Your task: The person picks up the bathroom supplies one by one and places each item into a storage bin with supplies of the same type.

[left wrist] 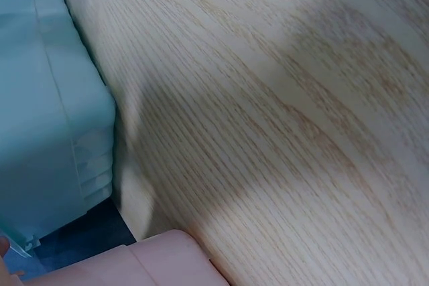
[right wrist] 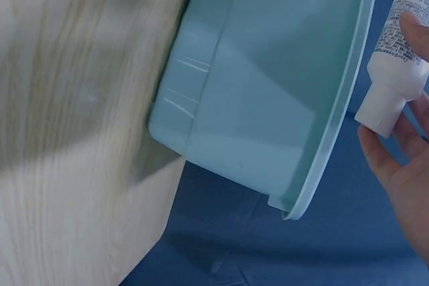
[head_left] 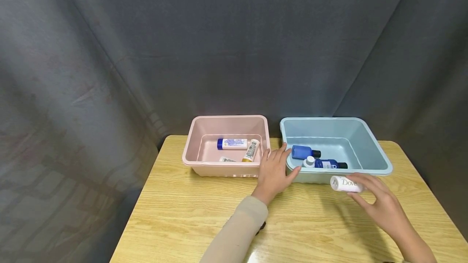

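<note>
Before the blue bin (head_left: pixel 376 165), right hand (head_left: pixel 384 204) pinching Dove bottle (head_left: pixel 345 184) sideways, cap leftward, left hand (head_left: pixel 274 171) spread.

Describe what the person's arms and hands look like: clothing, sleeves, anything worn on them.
The left arm wears a long, close-fitting beige sleeve that ends at the wrist, leaving the left hand bare. The right hand is bare too, and no sleeve shows on the visible part of that forearm. No gloves, rings or watch can be seen on either hand; something small and dark peeks out under the left sleeve, too hidden to identify.
</note>
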